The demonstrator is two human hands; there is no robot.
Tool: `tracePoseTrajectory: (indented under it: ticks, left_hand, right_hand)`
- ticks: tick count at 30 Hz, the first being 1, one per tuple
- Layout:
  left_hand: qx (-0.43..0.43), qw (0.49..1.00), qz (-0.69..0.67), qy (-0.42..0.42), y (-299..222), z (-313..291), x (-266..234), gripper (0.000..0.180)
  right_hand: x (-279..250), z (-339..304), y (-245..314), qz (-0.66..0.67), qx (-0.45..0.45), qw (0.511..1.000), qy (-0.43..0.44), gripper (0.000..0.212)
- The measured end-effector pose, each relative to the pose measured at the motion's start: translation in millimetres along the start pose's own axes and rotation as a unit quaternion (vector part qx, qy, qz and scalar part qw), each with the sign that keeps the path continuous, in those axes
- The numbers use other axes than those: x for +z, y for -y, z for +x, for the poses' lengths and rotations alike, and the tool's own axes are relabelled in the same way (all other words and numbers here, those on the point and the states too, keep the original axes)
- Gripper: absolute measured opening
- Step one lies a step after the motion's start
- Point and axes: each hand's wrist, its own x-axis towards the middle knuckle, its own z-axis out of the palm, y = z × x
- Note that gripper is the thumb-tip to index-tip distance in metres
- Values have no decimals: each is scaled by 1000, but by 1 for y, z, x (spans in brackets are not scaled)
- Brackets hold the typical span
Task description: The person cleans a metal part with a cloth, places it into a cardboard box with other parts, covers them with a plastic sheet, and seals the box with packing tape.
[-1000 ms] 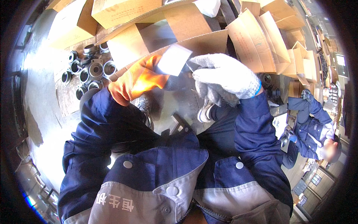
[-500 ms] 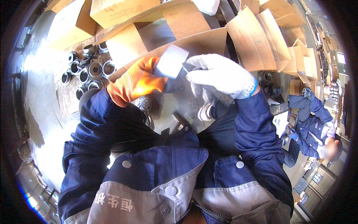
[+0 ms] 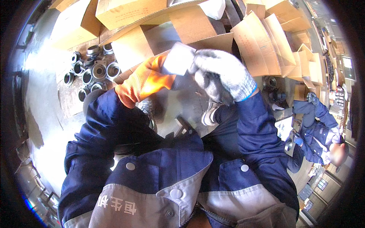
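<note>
My left hand [image 3: 146,79], in an orange knit glove with dark fingertips, grips a small white square sheet [image 3: 178,59], perhaps a paper label. At the sheet's right edge, my right hand [image 3: 225,74] has its fingers pinched together, touching the corner. That glove is white-grey with a blue cuff edge. Both hands are held up in front of an open cardboard box [image 3: 133,43], whose flaps stand apart. The lower fingers of my left hand are partly in shadow.
Several dark metal ring-shaped parts [image 3: 99,70] lie on a board at the left. Closed cartons [image 3: 129,13] stand behind; opened cartons [image 3: 255,45] line the right. A co-worker [image 3: 317,133] sits at the far right holding a round metal part [image 3: 289,146].
My right hand has turned and dropped slightly, its fingers curling more tightly at the sheet's edge. The sheet has tilted a little in my left hand, which stays almost in place.
</note>
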Motion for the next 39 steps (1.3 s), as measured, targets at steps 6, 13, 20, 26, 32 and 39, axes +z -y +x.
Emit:
tracePoseTrajectory:
  ticks: [6,13,20,26,32,39]
  left_hand:
    - [-9,1000,5,-9,13,-1,-4,33]
    - [-27,999,41,-19,28,-1,-9,24]
    - [39,998,7,-40,18,1,5,24]
    - [74,980,126,-133,30,3,9,33]
    - [151,949,230,-153,39,4,12,20]
    - [132,884,404,-192,24,3,14,14]
  right_hand:
    - [-4,0,2,-204,-163,959,-112,18]
    - [-2,4,-14,-253,-195,945,-71,27]
    - [3,9,-21,-402,-288,854,-161,25]
    - [10,9,-19,-406,-272,848,-204,20]
    - [11,12,-21,-400,-281,845,-215,18]
    - [14,18,-20,-406,-249,847,-237,20]
